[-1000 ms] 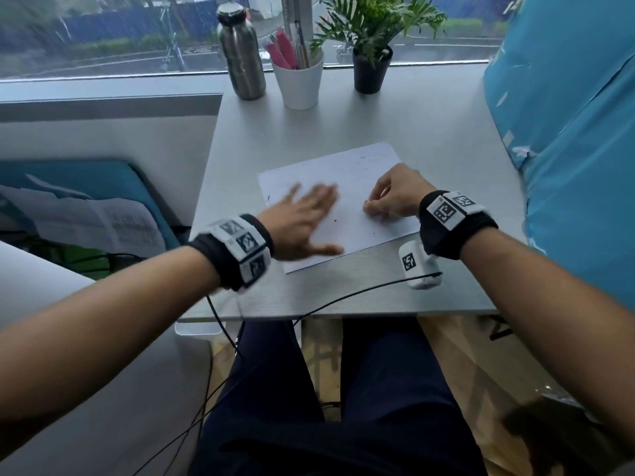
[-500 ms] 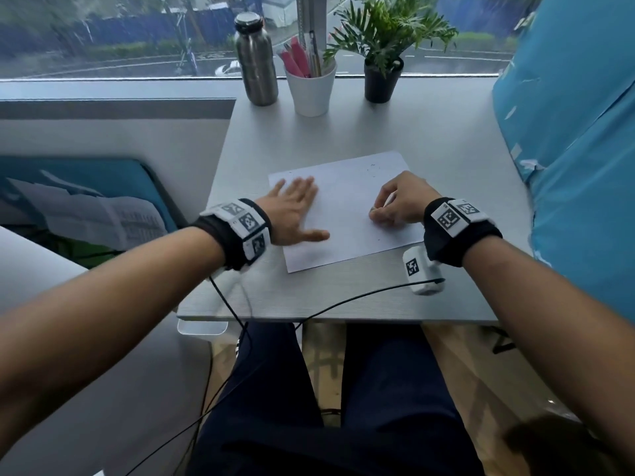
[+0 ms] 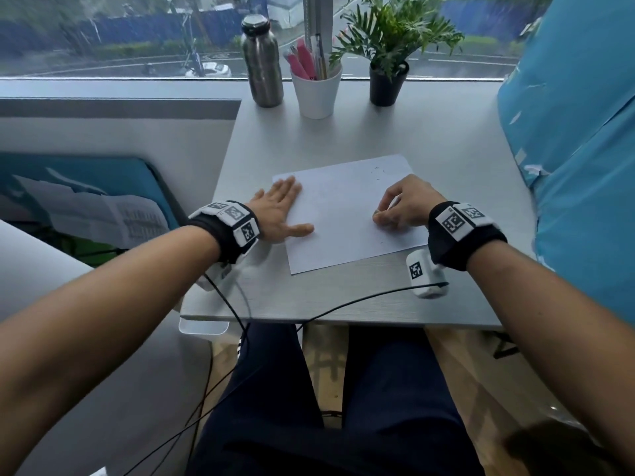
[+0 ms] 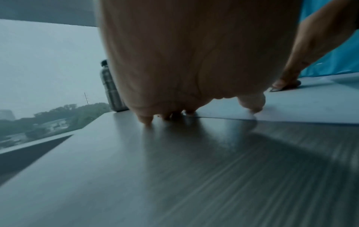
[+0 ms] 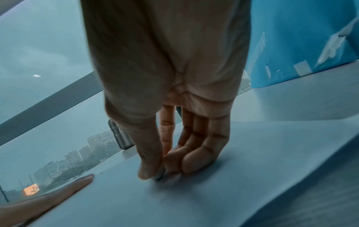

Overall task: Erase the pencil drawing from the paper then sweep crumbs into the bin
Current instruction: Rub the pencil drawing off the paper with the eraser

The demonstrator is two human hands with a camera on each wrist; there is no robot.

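One sheet of paper (image 3: 347,214) lies flat mid-bench, skewed a bit, w/ only faint pencil specks visible near its far right corner; whether more drawing remains is too faint to tell. Right hand (image 3: 403,202) sits on the paper's right part, fingers (image 5: 174,165) curled, thumb and forefinger pinching a small grey nub, prob. the eraser (image 5: 159,176), its tip touching the sheet. Left hand (image 3: 278,209) lies flat, fingers straight and spread, holding nothing, straddling the paper's left edge w/ thumb on the sheet, pinning it.

Judgement: erasing step is in hand; sweep not begun. Next move calls for short rubbing strokes w/ light pressure while the left hand holds the sheet down, else it may slide or crease. Then crumbs need gathering toward a bench (image 3: 343,297) edge; no bin is clearly in view, so its place can't be told.

Farther back by the window: steel bottle (image 3: 262,63), white cup (image 3: 316,94) of pens, potted plant (image 3: 388,46).
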